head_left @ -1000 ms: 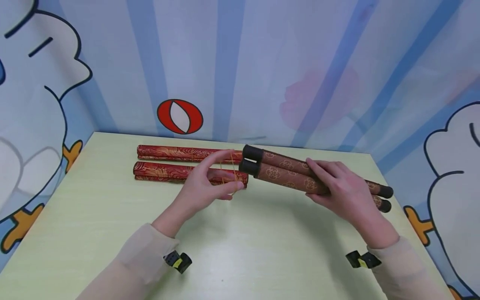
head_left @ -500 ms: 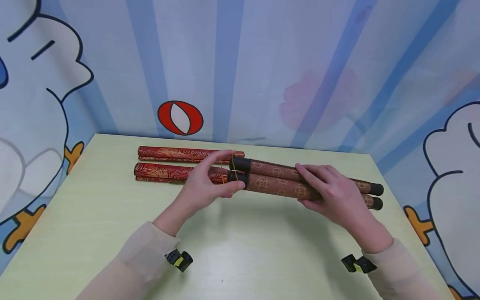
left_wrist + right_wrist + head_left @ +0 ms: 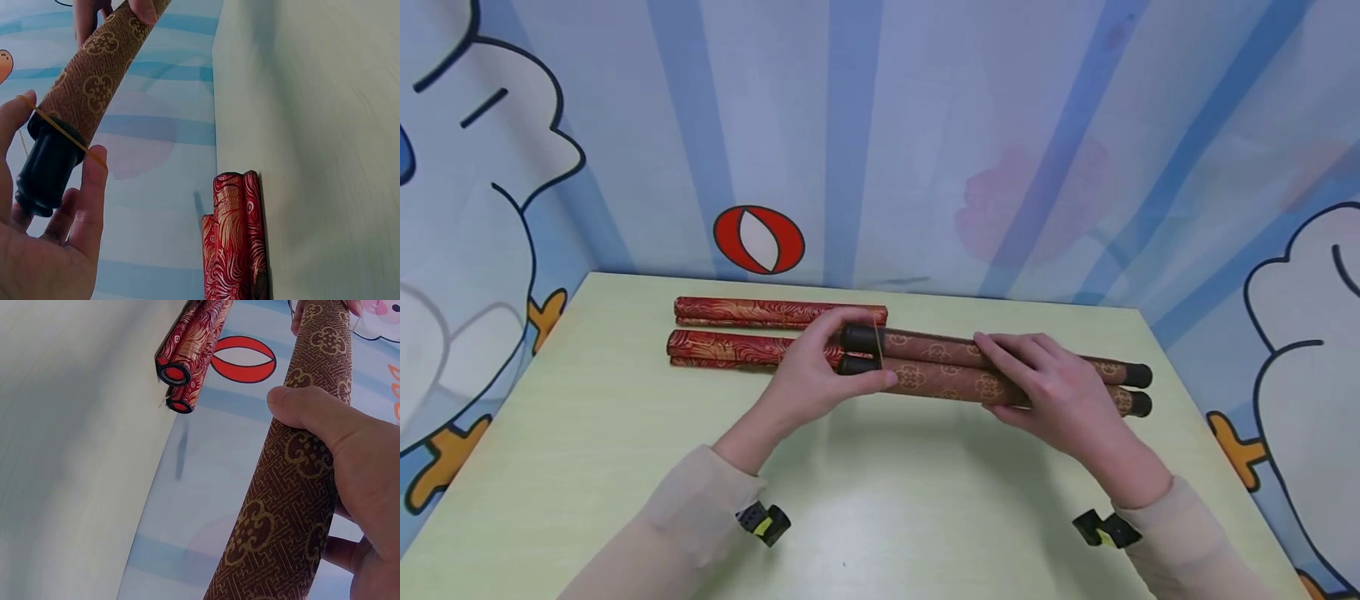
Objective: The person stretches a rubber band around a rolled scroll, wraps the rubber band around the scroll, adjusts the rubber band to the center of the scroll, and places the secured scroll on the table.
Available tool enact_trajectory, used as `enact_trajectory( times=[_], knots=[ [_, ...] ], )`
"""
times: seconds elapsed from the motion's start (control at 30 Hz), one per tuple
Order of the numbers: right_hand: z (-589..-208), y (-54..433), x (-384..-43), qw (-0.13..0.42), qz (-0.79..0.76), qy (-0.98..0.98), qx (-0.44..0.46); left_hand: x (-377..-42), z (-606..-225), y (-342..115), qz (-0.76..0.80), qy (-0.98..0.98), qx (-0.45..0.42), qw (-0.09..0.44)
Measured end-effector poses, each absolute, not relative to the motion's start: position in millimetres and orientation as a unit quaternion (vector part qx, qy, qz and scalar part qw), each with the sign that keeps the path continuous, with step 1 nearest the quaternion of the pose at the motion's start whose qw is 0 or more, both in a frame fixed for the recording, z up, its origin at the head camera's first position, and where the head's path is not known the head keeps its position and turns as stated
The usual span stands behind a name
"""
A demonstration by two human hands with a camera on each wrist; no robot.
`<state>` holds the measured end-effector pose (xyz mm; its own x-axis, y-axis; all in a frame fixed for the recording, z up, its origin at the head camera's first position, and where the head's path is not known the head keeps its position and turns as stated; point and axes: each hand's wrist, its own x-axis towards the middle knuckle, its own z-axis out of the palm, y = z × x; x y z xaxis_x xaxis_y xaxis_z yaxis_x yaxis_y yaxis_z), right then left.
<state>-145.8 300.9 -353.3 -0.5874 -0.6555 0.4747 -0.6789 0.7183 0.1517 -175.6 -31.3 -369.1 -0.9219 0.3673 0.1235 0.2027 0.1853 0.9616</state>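
Two brown scrolls (image 3: pixel 940 381) with gold flower patterns and black end knobs lie side by side, raised over the table. My right hand (image 3: pixel 1052 387) grips them past the middle; in the right wrist view its thumb (image 3: pixel 300 407) lies along the brown cloth. My left hand (image 3: pixel 812 371) holds a thin yellow rubber band (image 3: pixel 62 130) stretched between thumb and fingers. The band encircles the scrolls just beyond the black knobs (image 3: pixel 47 169), which sit inside the curve of the left hand.
Behind the hands, two red-and-gold rolled bundles, a front one (image 3: pixel 730 346) and a rear one (image 3: pixel 760 312), lie on the pale table (image 3: pixel 880 500). A blue-and-white printed backdrop (image 3: pixel 910 150) rises along the table's back edge.
My right hand has moved left and slightly down with the brown scrolls, bringing their knobs through the rubber band. The left hand has stayed nearly in place, keeping the band stretched.
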Motion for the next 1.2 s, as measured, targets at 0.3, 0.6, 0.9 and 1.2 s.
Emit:
enact_trajectory(
  times=[0.3,0.6,0.9,1.2],
  knots=[
    [-353.4,295.4,-147.9,0.264,0.021,-0.886,0.380,-173.0,-366.3,-30.0,0.596,0.779,0.188,0.053],
    [-351.2,293.6,-147.9,0.265,0.013,-0.888,0.376,-173.6,-364.2,-31.6,0.598,0.776,0.196,0.038],
    [-348.4,293.5,-150.8,0.271,0.009,-0.890,0.367,-169.3,-359.8,-29.6,0.479,0.834,0.215,-0.171],
    [-347.5,290.6,-153.4,0.278,0.006,-0.891,0.360,-168.7,-353.9,-16.6,0.317,0.842,0.280,-0.334]
  ],
)
